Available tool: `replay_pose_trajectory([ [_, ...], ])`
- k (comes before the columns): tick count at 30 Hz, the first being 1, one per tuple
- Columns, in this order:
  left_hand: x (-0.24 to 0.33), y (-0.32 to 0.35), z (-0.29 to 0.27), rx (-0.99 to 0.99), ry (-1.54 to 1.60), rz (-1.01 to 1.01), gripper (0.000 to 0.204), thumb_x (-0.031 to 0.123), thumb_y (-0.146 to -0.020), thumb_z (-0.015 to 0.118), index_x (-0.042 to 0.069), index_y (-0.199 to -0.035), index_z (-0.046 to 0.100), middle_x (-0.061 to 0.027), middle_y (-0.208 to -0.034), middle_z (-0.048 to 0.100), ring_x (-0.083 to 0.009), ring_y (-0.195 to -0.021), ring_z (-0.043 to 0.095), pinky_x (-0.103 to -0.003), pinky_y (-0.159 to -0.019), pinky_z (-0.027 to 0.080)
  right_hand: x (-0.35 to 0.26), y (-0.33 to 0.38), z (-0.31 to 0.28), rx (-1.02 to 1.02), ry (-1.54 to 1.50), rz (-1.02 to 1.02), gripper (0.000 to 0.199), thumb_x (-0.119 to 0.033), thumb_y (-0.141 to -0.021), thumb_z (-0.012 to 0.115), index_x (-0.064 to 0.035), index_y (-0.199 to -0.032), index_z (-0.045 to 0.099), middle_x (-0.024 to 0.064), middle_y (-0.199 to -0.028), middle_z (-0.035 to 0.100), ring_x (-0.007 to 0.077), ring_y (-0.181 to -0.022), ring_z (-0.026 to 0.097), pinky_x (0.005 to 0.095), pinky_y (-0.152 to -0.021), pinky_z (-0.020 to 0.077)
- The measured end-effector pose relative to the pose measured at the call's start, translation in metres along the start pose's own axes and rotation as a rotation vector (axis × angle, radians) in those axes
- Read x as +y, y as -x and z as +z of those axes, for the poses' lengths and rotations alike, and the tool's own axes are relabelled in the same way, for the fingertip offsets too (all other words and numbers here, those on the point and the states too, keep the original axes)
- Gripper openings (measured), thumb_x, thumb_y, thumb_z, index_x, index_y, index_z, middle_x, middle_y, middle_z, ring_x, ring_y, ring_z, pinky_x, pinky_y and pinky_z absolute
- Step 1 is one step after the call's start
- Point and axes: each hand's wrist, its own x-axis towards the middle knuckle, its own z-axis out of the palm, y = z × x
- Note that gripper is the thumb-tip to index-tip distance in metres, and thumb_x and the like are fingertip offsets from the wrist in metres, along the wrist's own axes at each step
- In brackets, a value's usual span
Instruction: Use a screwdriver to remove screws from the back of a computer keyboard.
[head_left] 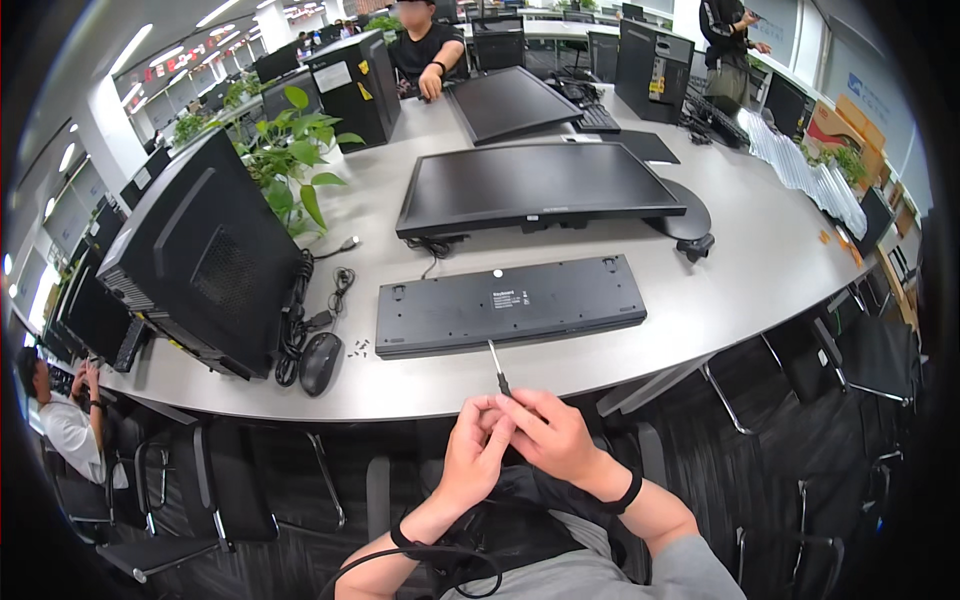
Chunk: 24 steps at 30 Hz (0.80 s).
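A small screwdriver [497, 368] with a thin metal shaft and dark handle points away from me, its tip by the near edge of an upturned black keyboard [450, 312]. My right hand [553, 436] pinches the handle. Closed against it, my left hand [472, 452] has its fingertips at the same handle, whose lower end is hidden by fingers. Both hands are just off the table's front edge. The keyboard lies with its underside up, showing screw holes and a pale label. Several small dark screws [359, 348] lie loose left of it.
A black mouse [320, 363] and coiled cables [292, 318] lie beside a computer tower [215, 255] at left. Behind the keyboard, a monitor [540, 185] lies on the table [760, 255], near a stand base [690, 208]. A plant [295, 160] stands behind the tower. A person [430, 50] sits opposite.
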Motion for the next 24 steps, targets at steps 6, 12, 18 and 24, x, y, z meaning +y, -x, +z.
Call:
replay_pose_trajectory([
  [6,0.051,-0.049,-0.002,-0.255,-0.559,0.064,0.014,0.009,-0.104,0.074,0.000,-0.115,0.074,-0.0093,-0.102,0.082,-0.0166,-0.091,0.076,-0.032,-0.087,0.059,0.028,-0.024,-0.043,0.130,-0.132,0.231,0.027,-0.001,-0.095,0.080,0.0017,-0.121,0.074,0.0154,-0.098,0.077,0.0246,-0.081,0.076,0.0335,-0.073,0.0602],
  [12,0.101,-0.149,-0.039,-0.098,-0.807,0.226,0.008,0.005,-0.099,0.074,0.000,-0.104,0.076,-0.0072,-0.094,0.082,-0.0132,-0.082,0.073,-0.028,-0.078,0.056,0.076,-0.095,-0.091,0.258,-0.314,0.495,0.023,-0.004,-0.092,0.088,-0.0020,-0.106,0.070,0.0012,-0.087,0.071,0.0036,-0.071,0.063,0.0206,-0.062,0.0501],
  [18,0.097,-0.236,-0.036,-0.078,-0.888,0.286,0.014,0.008,-0.098,0.074,0.002,-0.111,0.073,-0.0056,-0.098,0.078,-0.0153,-0.085,0.072,-0.031,-0.077,0.054,0.114,-0.176,-0.101,0.186,-0.323,0.428,0.020,-0.007,-0.093,0.087,-0.0017,-0.109,0.075,-0.0036,-0.080,0.068,-0.0013,-0.063,0.053,0.0171,-0.056,0.0385],
  [24,0.057,-0.264,-0.005,-0.178,-0.703,0.208,0.023,0.005,-0.096,0.076,0.003,-0.118,0.073,-0.0059,-0.114,0.076,-0.0163,-0.092,0.072,-0.031,-0.081,0.054,0.177,-0.203,-0.089,-0.076,-0.313,0.471,0.017,-0.017,-0.101,0.080,-0.0009,-0.107,0.076,-0.0029,-0.076,0.065,0.0014,-0.064,0.052,0.0219,-0.058,0.0388],
])
